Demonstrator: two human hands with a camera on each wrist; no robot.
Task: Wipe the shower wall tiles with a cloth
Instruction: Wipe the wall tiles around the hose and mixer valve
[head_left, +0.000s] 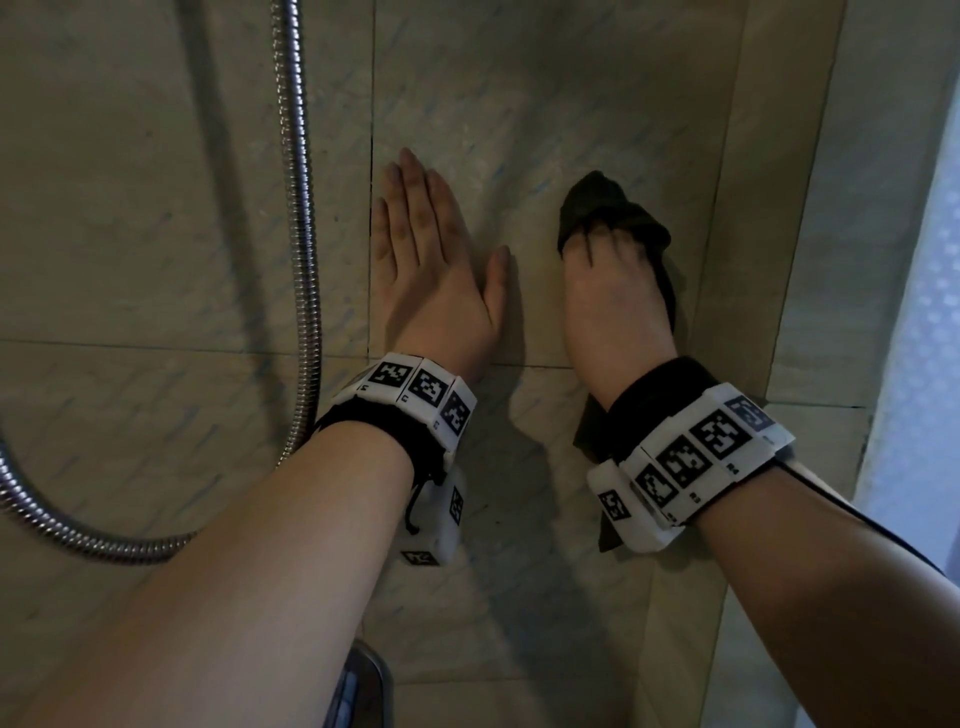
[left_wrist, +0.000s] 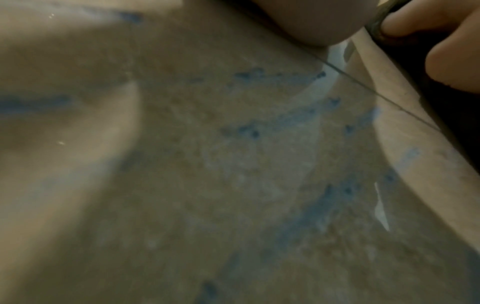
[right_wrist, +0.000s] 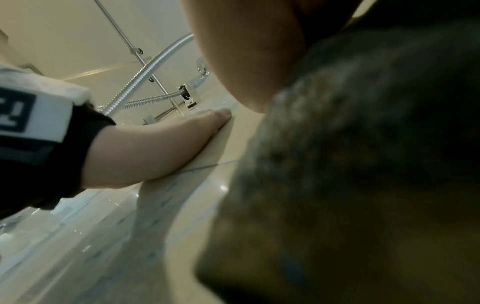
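Both hands were laid against the shower wall tiles (head_left: 519, 104): the left hand (head_left: 436, 270) was pressed flat, fingers straight and thumb spread, just right of a vertical grout line. A dark cloth (head_left: 613, 218) was gripped by the right hand (head_left: 608, 306), fingers curled into it, against the same tile beside the left hand. A metal shower hose (head_left: 301, 208) was seen hanging at the wall's left side.

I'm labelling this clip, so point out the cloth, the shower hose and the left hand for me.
cloth (head_left: 597, 200): head view, on the dark fold above the right hand's fingers.
shower hose (head_left: 304, 234): head view, on the straight metal run left of the hands.
left hand (head_left: 431, 275): head view, on the back of the hand.
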